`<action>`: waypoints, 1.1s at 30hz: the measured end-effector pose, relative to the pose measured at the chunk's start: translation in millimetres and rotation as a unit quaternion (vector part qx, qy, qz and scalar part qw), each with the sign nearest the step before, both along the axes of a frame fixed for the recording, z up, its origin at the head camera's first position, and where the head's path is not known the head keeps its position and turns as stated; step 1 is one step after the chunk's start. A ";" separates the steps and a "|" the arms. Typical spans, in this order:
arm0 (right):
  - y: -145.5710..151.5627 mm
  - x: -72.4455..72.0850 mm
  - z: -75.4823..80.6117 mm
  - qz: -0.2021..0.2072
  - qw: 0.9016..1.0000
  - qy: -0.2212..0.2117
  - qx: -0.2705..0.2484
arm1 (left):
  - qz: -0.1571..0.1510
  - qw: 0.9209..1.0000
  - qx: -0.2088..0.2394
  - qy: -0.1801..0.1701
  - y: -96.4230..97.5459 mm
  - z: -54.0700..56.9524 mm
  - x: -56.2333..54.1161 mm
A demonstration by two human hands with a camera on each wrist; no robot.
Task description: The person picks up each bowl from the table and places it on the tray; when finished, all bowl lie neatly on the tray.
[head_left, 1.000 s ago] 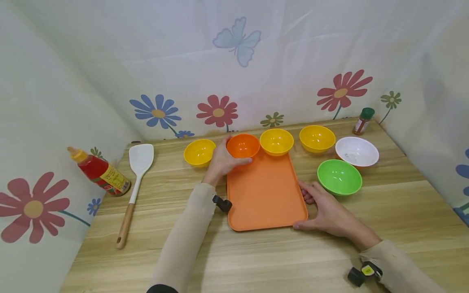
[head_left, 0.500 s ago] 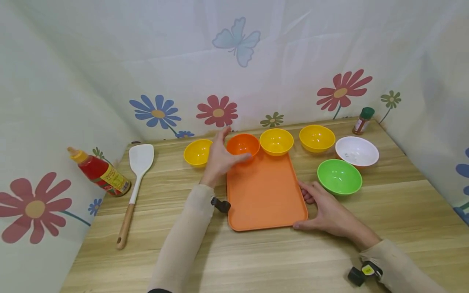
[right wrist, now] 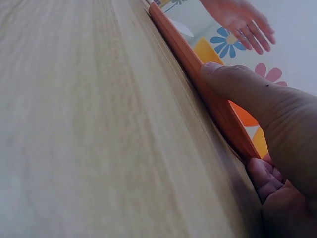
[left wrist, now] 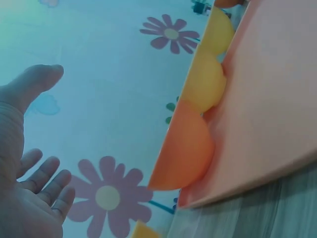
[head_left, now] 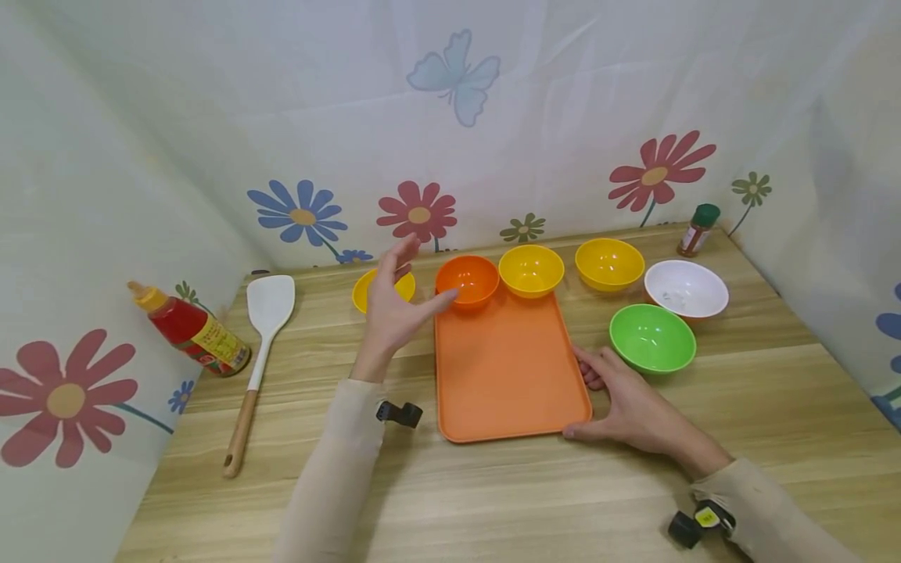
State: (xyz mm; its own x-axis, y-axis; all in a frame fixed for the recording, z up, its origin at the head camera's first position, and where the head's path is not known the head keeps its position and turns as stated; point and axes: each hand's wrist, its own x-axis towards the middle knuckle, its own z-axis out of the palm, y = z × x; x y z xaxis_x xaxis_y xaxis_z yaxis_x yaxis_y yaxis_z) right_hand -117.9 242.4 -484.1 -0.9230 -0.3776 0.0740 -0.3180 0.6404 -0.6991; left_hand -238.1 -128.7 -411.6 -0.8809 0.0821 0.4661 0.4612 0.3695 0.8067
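Note:
My left hand is raised left of the orange bowl, thumb and fingers spread, holding nothing. Its thumb tip overlaps that bowl's rim in the head view, while the left wrist view shows the hand apart from it. The orange bowl and a yellow bowl sit side by side at the far end of an orange tray. With my right hand I grip the tray's near right corner, thumb on the front edge and fingers curled at the right side. Another yellow bowl is partly hidden behind my left hand.
Right of the tray stand a yellow bowl, a white bowl and a green bowl. A green-capped spice jar is at the back right. On the left are a white spatula and a red sauce bottle.
My left hand has let go of the orange bowl and moved left and up, its fingers spreading. The bowl stays on the tray. My right hand has not moved.

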 end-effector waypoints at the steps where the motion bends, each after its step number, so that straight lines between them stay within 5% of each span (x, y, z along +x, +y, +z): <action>1: 0.2 0.1 -0.1 0.000 1.000 0.000 0.001 | 0.001 1.000 -0.001 0.003 -3.2 1.6 2.0; 8: 1.6 0.6 -2.6 -0.003 1.000 -0.006 0.004 | 0.019 0.999 -0.002 0.030 -26.0 12.6 7.0; 19: 3.7 -0.2 1.7 -0.005 1.000 -0.007 0.014 | 0.041 0.997 0.008 0.067 -54.4 21.0 -4.0; 27: 1.7 1.4 3.8 -0.003 1.000 -0.019 0.016 | 0.060 0.998 0.000 0.029 -70.4 5.4 -20.1; 33: -0.9 1.7 3.8 -0.001 1.000 -0.022 0.013 | 0.100 0.993 -0.040 -0.056 -80.5 -20.3 -29.3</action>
